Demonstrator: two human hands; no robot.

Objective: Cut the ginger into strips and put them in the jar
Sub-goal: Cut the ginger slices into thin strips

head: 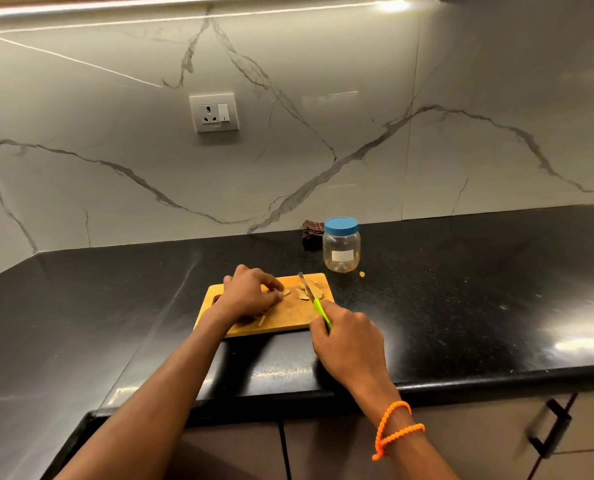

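while pinning ginger (286, 292) (left hand (247, 292)), right hand (349, 344) around knife (314, 301)

Counts: 1 wooden cutting board (288, 318); 1 green-handled knife (314, 301); 1 lidded jar (341, 244) at 1 o'clock of board; 1 dark cloth (312, 230); 1 wall socket (214, 112); 2 hands; ginger pieces uncountable.

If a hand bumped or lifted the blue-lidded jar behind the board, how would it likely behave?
The jar looks like clear plastic and nearly empty, so probably light and easy to tip or slide on the glossy black countertop. Its blue lid is on, so spilling seems unlikely.
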